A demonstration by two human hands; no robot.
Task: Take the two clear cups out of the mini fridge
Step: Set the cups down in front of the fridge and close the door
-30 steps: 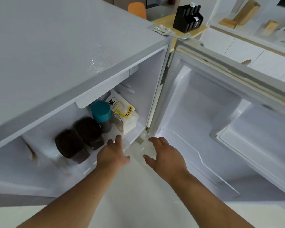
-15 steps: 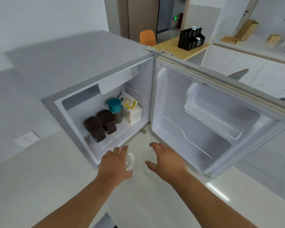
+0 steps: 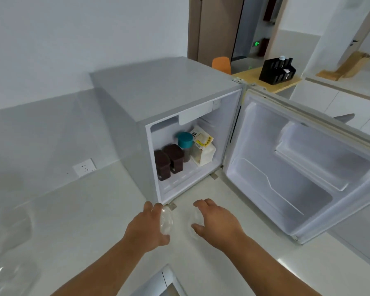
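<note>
Both cups are out of the fridge (image 3: 179, 97) now: a second ago my hands were reaching at its lower lip with the cups just at the threshold, and since then I have drawn back, so the whole fridge and its open door (image 3: 297, 167) stand well ahead of me. My left hand (image 3: 146, 226) has its grip wrapped around the left cup (image 3: 166, 221), fingers and thumb curled on its clear wall, the round rim facing right toward the other hand. My right hand (image 3: 217, 221) has its grip cupped over the right cup (image 3: 194, 221), thumb low and fingers arched on top; this cup is faint against the pale floor (image 3: 94, 221), so I cannot see exactly where the fingers touch, but I judge it is held. The two cups sit side by side between my hands, near each other and apart from the fridge, over the floor just in front of its bottom corner. Inside, only the two brown boxes (image 3: 169, 162), the teal-lidded jar (image 3: 185, 144) and the white packet (image 3: 203, 150) stay on the shelf. I take the removal itself as done; what is left is to set the cups down somewhere and, probably, to shut the door.
</note>
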